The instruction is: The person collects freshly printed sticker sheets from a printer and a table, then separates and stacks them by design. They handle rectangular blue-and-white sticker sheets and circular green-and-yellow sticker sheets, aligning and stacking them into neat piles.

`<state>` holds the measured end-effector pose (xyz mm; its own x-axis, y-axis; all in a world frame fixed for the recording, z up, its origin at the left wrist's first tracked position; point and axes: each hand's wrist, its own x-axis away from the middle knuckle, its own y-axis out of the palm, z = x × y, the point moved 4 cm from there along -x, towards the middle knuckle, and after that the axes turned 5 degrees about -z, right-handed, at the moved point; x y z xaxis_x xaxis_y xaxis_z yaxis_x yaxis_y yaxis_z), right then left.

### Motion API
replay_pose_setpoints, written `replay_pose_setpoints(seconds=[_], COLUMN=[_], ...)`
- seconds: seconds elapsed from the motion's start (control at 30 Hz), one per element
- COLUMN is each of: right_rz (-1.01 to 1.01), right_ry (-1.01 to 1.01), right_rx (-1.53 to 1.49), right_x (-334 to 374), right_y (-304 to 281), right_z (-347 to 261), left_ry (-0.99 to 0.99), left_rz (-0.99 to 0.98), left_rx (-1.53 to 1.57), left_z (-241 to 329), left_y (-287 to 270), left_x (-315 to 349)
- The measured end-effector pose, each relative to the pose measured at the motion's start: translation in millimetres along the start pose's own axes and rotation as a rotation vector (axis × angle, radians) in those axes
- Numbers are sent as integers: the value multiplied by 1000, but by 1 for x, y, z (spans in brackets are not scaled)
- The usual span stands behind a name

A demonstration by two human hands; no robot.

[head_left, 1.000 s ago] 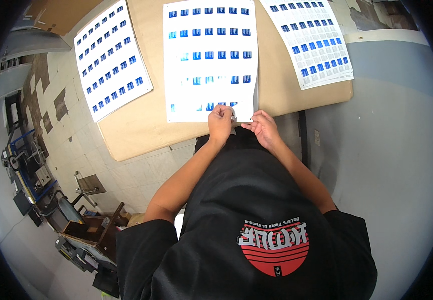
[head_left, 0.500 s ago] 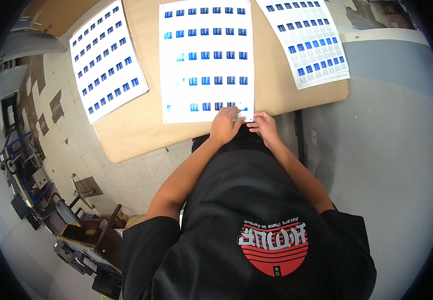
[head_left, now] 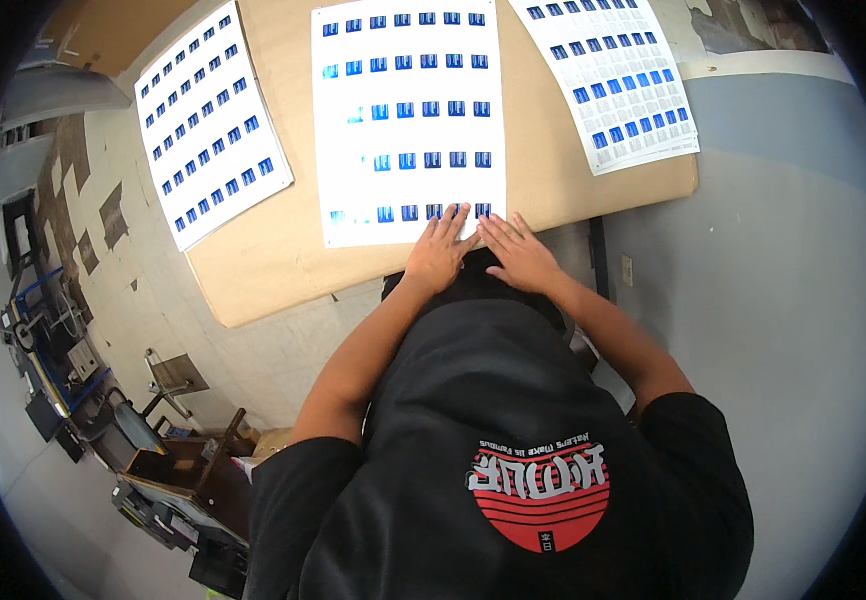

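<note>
A white printed sheet with rows of small blue rectangles lies in the middle of the table, its near edge in front of me. My left hand rests at that edge, fingers stretched over the bottom row of prints. Beside it my right hand lies flat at the sheet's near right corner, fingers extended and pointing up and left. The fingertips of the two hands are close together. Neither hand shows anything held. Part of the bottom row is hidden under my fingers.
A pile of similar printed sheets lies on the left of the brown-covered table. Another pile, with blue prints and grey text, is at the right. A grey wall borders the right; a wooden cabinet stands lower left.
My right hand has gone from curled fingers at the sheet's corner to lying flat on it. My left hand has shifted slightly left, and its fingers have straightened.
</note>
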<state>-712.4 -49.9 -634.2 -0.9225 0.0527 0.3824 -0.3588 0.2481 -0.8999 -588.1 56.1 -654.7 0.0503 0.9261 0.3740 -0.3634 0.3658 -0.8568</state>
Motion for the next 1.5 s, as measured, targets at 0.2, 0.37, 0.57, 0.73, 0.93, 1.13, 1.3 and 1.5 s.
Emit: replay_pose_setpoints(seconds=[0.2,0.37,0.57,0.73,0.93,1.13,1.3,1.5], right_rz=[90,-252,1,425,563,513,405,646], right_ry=[20,-179,-205,306,654,763,873,780], right_rx=[70,60,-51,-368,-936,-1012,-1083,-1434], right_x=[1,23,13,-8,-38,-104,-158,-223], right_y=[-10,12,-13,-37,-34,-65,-112,-150], right_z=[27,12,29,53,92,158,203,246], left_ry=[77,106,92,-162,-105,20,-57,-43], left_rz=[52,56,202,371,396,629,827,943], left_rx=[84,139,103,35,35,219,350,418], left_z=[-1,-8,-9,-18,-22,-19,-20,-28], left_y=[-13,-6,-3,-8,-7,-39,-89,-136], left_x=[2,5,3,5,5,15,33,66])
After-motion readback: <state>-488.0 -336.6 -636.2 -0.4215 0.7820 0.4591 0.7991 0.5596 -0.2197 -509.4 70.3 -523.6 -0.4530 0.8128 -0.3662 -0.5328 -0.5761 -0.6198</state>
